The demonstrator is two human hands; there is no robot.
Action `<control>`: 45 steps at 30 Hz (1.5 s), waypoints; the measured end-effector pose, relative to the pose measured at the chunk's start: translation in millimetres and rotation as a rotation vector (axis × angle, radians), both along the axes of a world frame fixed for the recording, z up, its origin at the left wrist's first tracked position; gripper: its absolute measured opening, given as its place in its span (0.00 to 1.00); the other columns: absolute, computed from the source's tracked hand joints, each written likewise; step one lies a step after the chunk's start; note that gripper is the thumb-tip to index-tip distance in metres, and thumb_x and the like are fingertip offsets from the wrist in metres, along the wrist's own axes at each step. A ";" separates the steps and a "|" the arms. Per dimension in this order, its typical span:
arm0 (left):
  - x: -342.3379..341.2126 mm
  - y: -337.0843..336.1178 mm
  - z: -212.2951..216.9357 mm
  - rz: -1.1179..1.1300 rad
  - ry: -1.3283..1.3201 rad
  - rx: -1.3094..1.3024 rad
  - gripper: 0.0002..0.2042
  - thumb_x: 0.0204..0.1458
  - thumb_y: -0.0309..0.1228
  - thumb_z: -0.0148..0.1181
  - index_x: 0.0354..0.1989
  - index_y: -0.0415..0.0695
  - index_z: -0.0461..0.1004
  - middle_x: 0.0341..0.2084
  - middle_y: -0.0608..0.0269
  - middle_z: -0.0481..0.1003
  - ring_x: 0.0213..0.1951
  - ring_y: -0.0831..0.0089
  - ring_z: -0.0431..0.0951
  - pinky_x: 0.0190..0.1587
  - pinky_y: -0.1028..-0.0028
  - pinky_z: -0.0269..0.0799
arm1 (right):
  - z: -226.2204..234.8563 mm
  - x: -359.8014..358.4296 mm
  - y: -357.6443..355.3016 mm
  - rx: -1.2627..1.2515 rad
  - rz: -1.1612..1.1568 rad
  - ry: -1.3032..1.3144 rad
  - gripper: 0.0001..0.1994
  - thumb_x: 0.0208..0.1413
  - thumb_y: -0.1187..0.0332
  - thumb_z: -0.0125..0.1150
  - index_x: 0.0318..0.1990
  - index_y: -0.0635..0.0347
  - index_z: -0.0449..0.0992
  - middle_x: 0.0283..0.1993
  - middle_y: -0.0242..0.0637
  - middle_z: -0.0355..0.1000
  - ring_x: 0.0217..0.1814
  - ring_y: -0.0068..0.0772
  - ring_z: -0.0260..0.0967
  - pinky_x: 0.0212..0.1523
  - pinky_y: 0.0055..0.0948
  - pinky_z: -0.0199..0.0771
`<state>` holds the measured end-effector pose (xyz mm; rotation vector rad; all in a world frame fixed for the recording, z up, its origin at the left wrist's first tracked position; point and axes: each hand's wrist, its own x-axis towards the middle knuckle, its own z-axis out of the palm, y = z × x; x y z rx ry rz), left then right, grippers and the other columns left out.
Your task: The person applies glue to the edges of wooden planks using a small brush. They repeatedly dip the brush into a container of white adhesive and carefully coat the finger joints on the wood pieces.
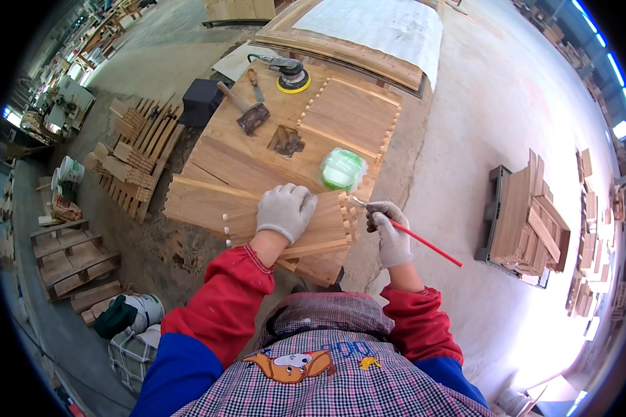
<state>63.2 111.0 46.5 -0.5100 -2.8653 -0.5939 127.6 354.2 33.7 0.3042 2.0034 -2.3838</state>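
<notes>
My left hand (285, 210), in a grey knit glove, presses flat on a wooden board (202, 205) with finger-jointed ends that lies on a stack of similar boards. My right hand (389, 233), also gloved, holds a thin red-handled brush (424, 243) with its tip at the notched right end of the board. Just beyond the brush tip stands a green and white plastic tub (342, 169) on the wooden worktop (257, 149).
On the worktop lie a yellow-padded orbital sander (290, 73), a scraper (247, 111) and a jointed panel (355, 111). Wooden slat stacks (135, 153) lie left, pallets (73, 260) and white buckets (142, 313) lower left, stacked boards on a cart (528, 222) right.
</notes>
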 end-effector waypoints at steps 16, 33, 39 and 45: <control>-1.1 1.4 0.6 -0.005 0.005 -0.015 0.13 0.59 0.44 0.56 0.32 0.49 0.78 0.31 0.61 0.79 0.38 0.57 0.80 0.42 0.56 0.74 | 11.5 4.6 -14.5 -0.047 -0.087 -0.081 0.07 0.67 0.71 0.52 0.45 0.64 0.75 0.33 0.33 0.74 0.28 0.20 0.70 0.30 0.22 0.73; -0.8 1.4 1.9 -0.010 0.009 -0.026 0.13 0.59 0.44 0.56 0.32 0.49 0.78 0.31 0.61 0.79 0.38 0.57 0.79 0.42 0.57 0.73 | 23.8 -15.2 -15.7 -0.010 -0.148 -0.098 0.12 0.69 0.62 0.52 0.41 0.62 0.73 0.26 0.33 0.71 0.22 0.20 0.66 0.22 0.21 0.67; -0.6 1.1 1.3 -0.008 0.007 -0.007 0.13 0.59 0.44 0.56 0.31 0.49 0.78 0.31 0.61 0.79 0.38 0.57 0.79 0.41 0.57 0.73 | 18.9 4.3 -17.1 -0.013 -0.127 -0.090 0.09 0.69 0.66 0.52 0.41 0.61 0.75 0.27 0.30 0.71 0.25 0.17 0.66 0.25 0.20 0.66; -0.9 2.3 2.0 -0.008 0.023 0.003 0.13 0.58 0.44 0.56 0.30 0.49 0.78 0.30 0.60 0.79 0.37 0.57 0.80 0.41 0.57 0.74 | 1.6 17.1 -5.5 0.035 -0.147 -0.122 0.08 0.69 0.68 0.51 0.42 0.61 0.76 0.30 0.30 0.72 0.27 0.17 0.66 0.28 0.19 0.67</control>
